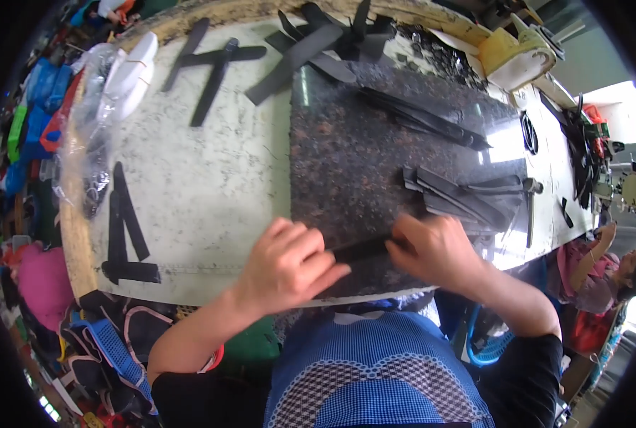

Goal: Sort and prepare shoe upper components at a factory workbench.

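Observation:
A short black strip (364, 250) stretches between my two hands, low over the front part of the dark speckled stone slab (353, 164). My left hand (286, 264) has its fingers curled at the strip's left end. At the other end my right hand (432, 250) pinches it between thumb and fingers. Just beyond the right hand lies a stack of black strips (467, 196), fanned out on the slab. Farther back on the slab rests a bundle of long, thin black strips (425, 118). The strip's ends are hidden in my fingers.
Black strips (125, 228) lie at the white tabletop's left, with crossed ones (221, 68) and a pile (325, 50) at the back. White shaped pieces (134, 75) sit by clear plastic. A yellowish machine (517, 57) stands back right; another person (589, 271) is at far right.

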`<state>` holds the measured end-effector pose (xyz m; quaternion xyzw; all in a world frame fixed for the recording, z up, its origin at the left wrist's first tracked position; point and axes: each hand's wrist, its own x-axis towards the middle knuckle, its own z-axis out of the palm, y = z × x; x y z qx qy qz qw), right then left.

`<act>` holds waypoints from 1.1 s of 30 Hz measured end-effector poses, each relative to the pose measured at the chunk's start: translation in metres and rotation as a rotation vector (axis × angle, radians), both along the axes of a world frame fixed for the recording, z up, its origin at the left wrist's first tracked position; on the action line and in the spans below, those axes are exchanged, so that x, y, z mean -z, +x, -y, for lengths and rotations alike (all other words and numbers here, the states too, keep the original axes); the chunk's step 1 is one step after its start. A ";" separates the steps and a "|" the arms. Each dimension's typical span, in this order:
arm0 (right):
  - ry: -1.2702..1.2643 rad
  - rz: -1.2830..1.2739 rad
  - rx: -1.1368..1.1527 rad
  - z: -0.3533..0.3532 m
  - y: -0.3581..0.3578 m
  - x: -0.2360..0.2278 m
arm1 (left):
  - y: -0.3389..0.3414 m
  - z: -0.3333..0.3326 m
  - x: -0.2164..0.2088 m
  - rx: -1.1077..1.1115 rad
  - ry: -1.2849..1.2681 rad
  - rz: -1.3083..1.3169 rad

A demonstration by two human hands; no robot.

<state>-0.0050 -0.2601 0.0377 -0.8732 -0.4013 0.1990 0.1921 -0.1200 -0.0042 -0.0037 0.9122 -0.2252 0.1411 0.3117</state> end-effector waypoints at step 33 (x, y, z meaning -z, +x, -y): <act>0.395 0.703 0.096 -0.044 0.186 0.017 | -0.034 0.017 0.009 -0.106 0.062 0.146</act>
